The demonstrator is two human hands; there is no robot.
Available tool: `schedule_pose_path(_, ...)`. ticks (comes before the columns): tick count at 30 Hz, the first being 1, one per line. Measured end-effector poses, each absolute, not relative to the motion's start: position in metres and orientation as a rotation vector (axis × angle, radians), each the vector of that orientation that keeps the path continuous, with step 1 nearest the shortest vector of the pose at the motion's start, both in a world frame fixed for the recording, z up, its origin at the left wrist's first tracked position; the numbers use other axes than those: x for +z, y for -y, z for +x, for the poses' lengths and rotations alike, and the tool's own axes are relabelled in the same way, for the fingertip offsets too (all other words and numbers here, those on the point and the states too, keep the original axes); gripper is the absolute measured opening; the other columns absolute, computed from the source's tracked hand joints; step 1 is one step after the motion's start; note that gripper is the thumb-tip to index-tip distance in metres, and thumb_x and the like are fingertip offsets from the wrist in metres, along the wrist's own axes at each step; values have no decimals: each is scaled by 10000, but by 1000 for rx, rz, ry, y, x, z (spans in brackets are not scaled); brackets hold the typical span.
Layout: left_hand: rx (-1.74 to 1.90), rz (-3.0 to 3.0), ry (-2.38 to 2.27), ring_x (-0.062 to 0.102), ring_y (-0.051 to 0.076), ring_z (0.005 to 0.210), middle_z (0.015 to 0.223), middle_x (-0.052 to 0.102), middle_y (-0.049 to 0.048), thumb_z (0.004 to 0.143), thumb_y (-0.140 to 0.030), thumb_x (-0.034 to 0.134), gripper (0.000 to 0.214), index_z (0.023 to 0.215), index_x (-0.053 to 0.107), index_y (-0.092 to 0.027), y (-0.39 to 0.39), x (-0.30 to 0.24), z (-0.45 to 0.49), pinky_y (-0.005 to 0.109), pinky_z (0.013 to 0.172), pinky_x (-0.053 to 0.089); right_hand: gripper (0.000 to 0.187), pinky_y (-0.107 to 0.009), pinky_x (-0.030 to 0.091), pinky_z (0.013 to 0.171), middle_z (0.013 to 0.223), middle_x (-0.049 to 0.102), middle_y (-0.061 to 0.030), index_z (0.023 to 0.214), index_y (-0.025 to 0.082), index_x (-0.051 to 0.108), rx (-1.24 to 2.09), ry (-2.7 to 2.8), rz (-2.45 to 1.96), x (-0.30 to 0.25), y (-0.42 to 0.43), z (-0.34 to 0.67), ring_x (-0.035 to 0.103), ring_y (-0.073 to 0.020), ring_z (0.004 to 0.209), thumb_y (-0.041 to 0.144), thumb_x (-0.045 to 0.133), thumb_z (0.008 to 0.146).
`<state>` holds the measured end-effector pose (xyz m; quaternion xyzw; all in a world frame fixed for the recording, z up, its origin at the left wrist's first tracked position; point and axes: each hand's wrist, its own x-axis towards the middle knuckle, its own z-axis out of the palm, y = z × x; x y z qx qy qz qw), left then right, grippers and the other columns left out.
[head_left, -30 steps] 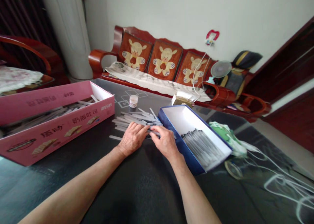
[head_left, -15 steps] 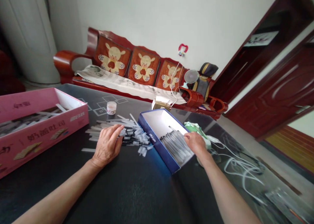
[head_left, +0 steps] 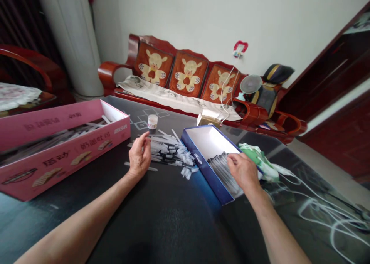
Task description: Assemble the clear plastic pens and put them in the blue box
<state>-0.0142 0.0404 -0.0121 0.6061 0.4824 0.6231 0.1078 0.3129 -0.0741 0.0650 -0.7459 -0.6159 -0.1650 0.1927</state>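
Note:
My left hand [head_left: 140, 155] is raised at the left end of a loose pile of slim translucent pen parts [head_left: 166, 146], its fingers loosely bent and apart, with nothing seen in them. Small whitish cap-like pieces [head_left: 186, 160] lie at the pile's right end. Over the right side of a shallow blue box [head_left: 204, 162] with a white inside, my right hand [head_left: 245, 172] has thumb and fingertips pinched together; what they hold, if anything, cannot be made out. A row of grey pens [head_left: 222, 171] with dark ends fills the box's near part, partly covered by that hand.
A long pink carton [head_left: 86, 148] holding many similar sticks stands on the left. Behind the pile is a small white tub [head_left: 152, 122]. A green-and-white packet [head_left: 261, 162] and white cables [head_left: 326, 214] lie to the right. A wooden sofa [head_left: 185, 90] stands beyond the table.
The view has turned left, so everything sits further right. My left hand has drawn back from over the pile to its left end. My right hand has moved inward from the box's rim over the pens.

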Motion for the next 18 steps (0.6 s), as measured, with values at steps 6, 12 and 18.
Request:
schedule_pose_path(6,1869,1454,-1510,564,109,658,743,621,-15,839,-299,460,352,1136,613,-188,-55,-15,-34,232,701,460,176,-267,460,798,918,630,-53,956,216,659,32,2161,-1474,38,59,151,601,-170,864,190,503,879)
schedule_pose_path(12,1878,1530,-1542,501,90,585,691,577,-35,839,-300,476,320,1106,615,-189,-50,-9,-36,215,644,430,117,-341,475,783,944,605,-100,915,185,641,-84,2197,-1693,4,43,80,588,-237,897,237,557,853)
schedule_pose_path(18,1816,1538,-1554,519,99,581,643,582,-27,839,-419,536,262,833,638,-177,-43,-2,-33,205,597,410,138,-313,459,745,879,612,-96,875,172,626,-6,1954,-1701,2,36,105,594,-209,810,202,491,882)
